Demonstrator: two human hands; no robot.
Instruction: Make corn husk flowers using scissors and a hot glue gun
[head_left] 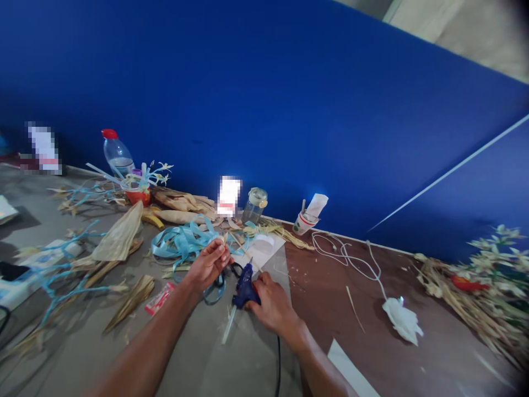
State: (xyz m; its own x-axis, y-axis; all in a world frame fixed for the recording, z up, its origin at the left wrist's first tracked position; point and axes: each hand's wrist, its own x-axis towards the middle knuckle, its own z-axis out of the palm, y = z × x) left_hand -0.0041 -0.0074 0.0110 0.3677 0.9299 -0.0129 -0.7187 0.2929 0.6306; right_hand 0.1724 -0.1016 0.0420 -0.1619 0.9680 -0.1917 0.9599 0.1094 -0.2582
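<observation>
My right hand (275,303) is wrapped round a dark blue hot glue gun (247,286), its nozzle pointing up and away. A whitish glue stick (228,326) juts from its back end. My left hand (211,263) is closed in a pinch, with a small pale piece of dried husk (225,237) at the fingertips. Between the hands slants a thin wooden stick (242,246); its lower end reaches my right hand, and I cannot tell whether it is gripped. Shiny light-blue ribbon (182,242) lies in loops just beyond my left hand.
Dried husks (119,237) and blue-stemmed husk flowers (55,295) cover the left side. A red-capped bottle (118,154), glass jar (255,205) and paper cup (306,221) stand by the blue partition (264,99). A white cable (343,253) and flower bunch (491,286) lie right.
</observation>
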